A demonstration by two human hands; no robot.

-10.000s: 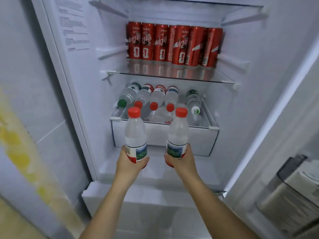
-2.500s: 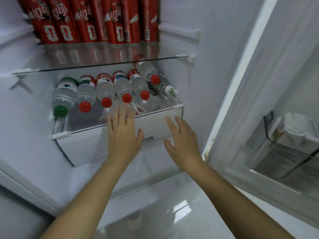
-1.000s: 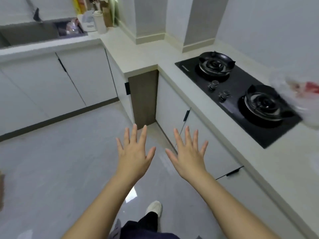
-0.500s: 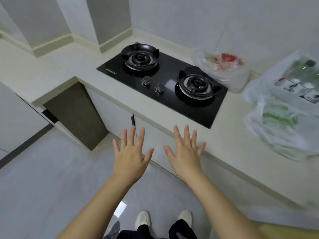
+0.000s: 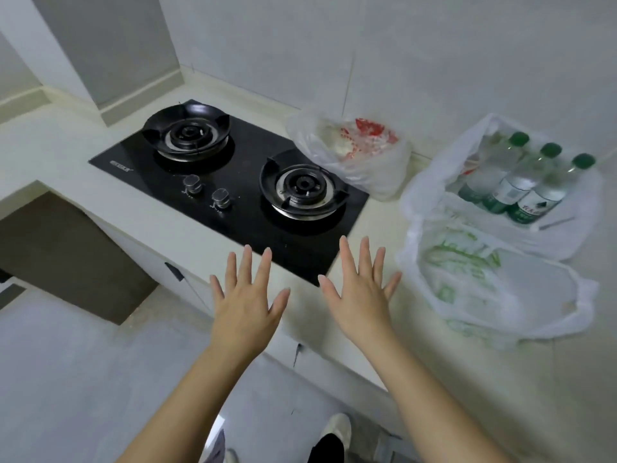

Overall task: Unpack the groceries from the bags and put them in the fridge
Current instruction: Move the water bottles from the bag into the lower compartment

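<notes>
While my left grip [image 5: 245,305] and right grip [image 5: 360,295] hover spread and empty at the pale surface [image 5: 384,225] edge, three green-capped clear plastic water bottles [image 5: 521,185] sit in the open white plastic bag [image 5: 567,242] right of me, probably heavy and slick, so I'd take them mid-body at the labels.

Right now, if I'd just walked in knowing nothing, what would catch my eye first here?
Probably the two bare hands, left hand and right hand, spread open and empty in the foreground over the counter's edge. Behind them a black two-burner gas hob is set into the pale counter. To its right, a white plastic bag holds green-capped bottles.
</notes>
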